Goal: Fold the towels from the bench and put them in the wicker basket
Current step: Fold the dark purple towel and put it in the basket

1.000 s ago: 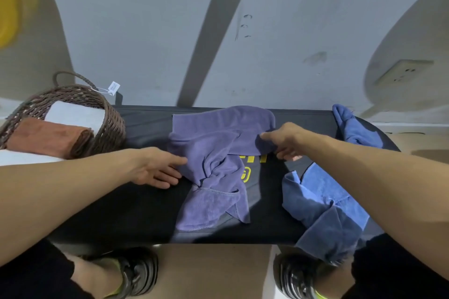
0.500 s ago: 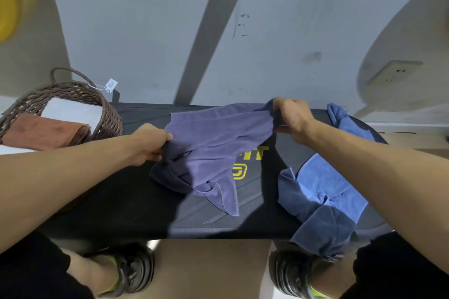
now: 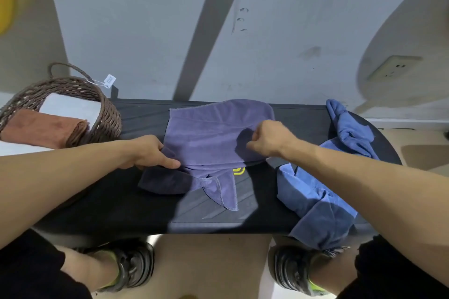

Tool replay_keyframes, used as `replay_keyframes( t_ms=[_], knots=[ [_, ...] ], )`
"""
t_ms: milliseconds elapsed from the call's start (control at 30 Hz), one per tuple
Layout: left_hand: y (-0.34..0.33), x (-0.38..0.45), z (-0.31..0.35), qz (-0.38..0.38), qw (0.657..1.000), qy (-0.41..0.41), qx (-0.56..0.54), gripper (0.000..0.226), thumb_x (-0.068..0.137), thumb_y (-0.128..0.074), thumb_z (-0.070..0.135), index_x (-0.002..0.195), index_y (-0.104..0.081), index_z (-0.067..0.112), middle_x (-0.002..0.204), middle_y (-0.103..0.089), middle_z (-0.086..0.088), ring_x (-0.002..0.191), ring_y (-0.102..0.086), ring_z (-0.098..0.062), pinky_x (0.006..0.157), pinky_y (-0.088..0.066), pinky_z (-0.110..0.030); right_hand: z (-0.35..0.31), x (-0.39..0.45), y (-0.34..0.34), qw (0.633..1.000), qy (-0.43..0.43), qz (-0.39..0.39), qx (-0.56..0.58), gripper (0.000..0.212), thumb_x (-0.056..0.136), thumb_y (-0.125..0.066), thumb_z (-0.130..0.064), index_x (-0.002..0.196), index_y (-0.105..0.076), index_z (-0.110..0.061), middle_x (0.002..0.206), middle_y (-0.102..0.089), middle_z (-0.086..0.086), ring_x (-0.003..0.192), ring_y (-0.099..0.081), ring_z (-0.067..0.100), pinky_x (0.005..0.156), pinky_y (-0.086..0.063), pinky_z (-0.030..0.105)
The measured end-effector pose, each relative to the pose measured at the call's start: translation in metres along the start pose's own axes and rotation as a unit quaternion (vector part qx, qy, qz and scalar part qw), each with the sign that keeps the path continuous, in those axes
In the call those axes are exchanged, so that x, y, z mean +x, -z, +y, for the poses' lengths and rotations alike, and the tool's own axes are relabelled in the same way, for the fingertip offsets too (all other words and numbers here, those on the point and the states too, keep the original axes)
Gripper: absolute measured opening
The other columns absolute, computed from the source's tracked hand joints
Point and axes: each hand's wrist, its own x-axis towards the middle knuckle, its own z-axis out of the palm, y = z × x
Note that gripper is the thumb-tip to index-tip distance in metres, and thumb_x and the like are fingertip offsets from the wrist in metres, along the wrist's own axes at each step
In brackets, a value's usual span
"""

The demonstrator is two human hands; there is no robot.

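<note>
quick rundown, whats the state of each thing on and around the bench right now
purple towel: partly spread on the bench, near corner still bunched, both hands on it
blue towel: crumpled, unfolded, draped over the bench's near edge
wicker basket: upright at the bench's left end, holding two towels
brown towel: folded, in the basket
white towel: folded, in the basket
left hand: pinching the purple towel's left edge
right hand: curled on the purple towel's right side

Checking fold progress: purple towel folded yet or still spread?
Not folded. The purple towel lies partly spread on the bench, near edge bunched; left hand and right hand grip it.
</note>
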Motion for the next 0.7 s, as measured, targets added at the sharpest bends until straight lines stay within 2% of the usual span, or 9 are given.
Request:
replay_keyframes(
  t_ms=[100,167,233,300,367,500,600,700],
  knots=[
    [-0.007,0.0,0.002,0.025,0.999,-0.015,0.021,0.02,0.077,-0.081,0.041,0.083,-0.068,0.026,0.093,-0.068,0.003,0.085,-0.063,-0.013,0.059,-0.047,-0.025,-0.029,-0.022,-0.022,0.986,0.143,-0.08,0.026,0.029,0.081,-0.073,-0.044,0.086,-0.069,-0.016,0.081,-0.069,0.001,0.079,-0.063,0.021,0.064,-0.046,0.025],
    [-0.009,-0.001,0.004,0.041,0.999,-0.017,0.031,0.024,0.08,-0.078,0.041,0.084,-0.068,0.019,0.086,-0.068,0.0,0.077,-0.063,-0.014,0.053,-0.046,-0.024,-0.041,-0.031,-0.043,0.974,0.18,-0.137,0.019,0.045,0.08,-0.074,-0.05,0.108,-0.063,-0.016,0.101,-0.068,0.0,0.091,-0.062,0.022,0.077,-0.051,0.029],
    [-0.009,-0.004,0.008,0.061,0.997,-0.022,0.046,0.031,0.082,-0.075,0.043,0.082,-0.067,0.013,0.08,-0.067,-0.003,0.069,-0.063,-0.016,0.048,-0.044,-0.023,-0.046,-0.038,-0.061,0.97,0.184,-0.162,-0.008,0.055,0.081,-0.074,-0.049,0.118,-0.055,-0.013,0.11,-0.065,0.004,0.097,-0.061,0.026,0.084,-0.053,0.037],
    [-0.01,-0.006,0.011,0.068,0.996,-0.032,0.043,0.033,0.083,-0.075,0.042,0.081,-0.066,0.011,0.079,-0.067,-0.005,0.066,-0.064,-0.017,0.043,-0.044,-0.022,-0.048,-0.042,-0.073,0.966,0.205,-0.145,-0.055,0.041,0.085,-0.071,-0.035,0.112,-0.055,-0.01,0.109,-0.064,0.01,0.094,-0.06,0.031,0.079,-0.053,0.039],
    [-0.009,-0.008,0.012,0.059,0.997,-0.035,0.027,0.031,0.083,-0.075,0.04,0.082,-0.067,0.011,0.078,-0.068,-0.005,0.065,-0.065,-0.016,0.04,-0.044,-0.018,-0.053,-0.046,-0.074,0.96,0.222,-0.139,-0.1,0.022,0.086,-0.064,-0.023,0.102,-0.059,-0.008,0.099,-0.065,0.013,0.079,-0.057,0.03,0.066,-0.048,0.035],
    [-0.005,-0.012,0.008,0.005,0.999,-0.023,0.021,0.026,0.083,-0.077,0.036,0.087,-0.068,0.011,0.08,-0.07,-0.006,0.065,-0.067,-0.018,0.045,-0.05,-0.021,-0.062,-0.055,-0.046,0.935,0.233,-0.226,-0.143,0.016,0.076,-0.068,-0.025,0.08,-0.063,-0.01,0.067,-0.054,0.002,0.061,-0.047,0.023,0.053,-0.038,0.028],
    [-0.003,-0.017,0.006,-0.019,0.998,-0.009,0.06,0.031,0.083,-0.077,0.036,0.088,-0.065,0.009,0.081,-0.066,-0.008,0.067,-0.065,-0.021,0.045,-0.051,-0.025,-0.06,-0.064,-0.013,0.927,0.222,-0.288,-0.091,0.02,0.07,-0.069,-0.024,0.066,-0.051,-0.017,0.052,-0.041,-0.008,0.054,-0.038,0.016,0.053,-0.032,0.029],
    [0.0,-0.033,0.013,-0.001,0.984,0.018,0.177,0.039,0.091,-0.064,0.045,0.086,-0.062,0.006,0.072,-0.065,-0.009,0.057,-0.064,-0.022,0.047,-0.053,-0.027,-0.055,-0.078,0.009,0.934,0.214,-0.284,0.041,0.014,0.074,-0.068,-0.014,0.073,-0.055,-0.007,0.052,-0.041,-0.008,0.049,-0.034,0.01,0.053,-0.033,0.024]
  ],
)
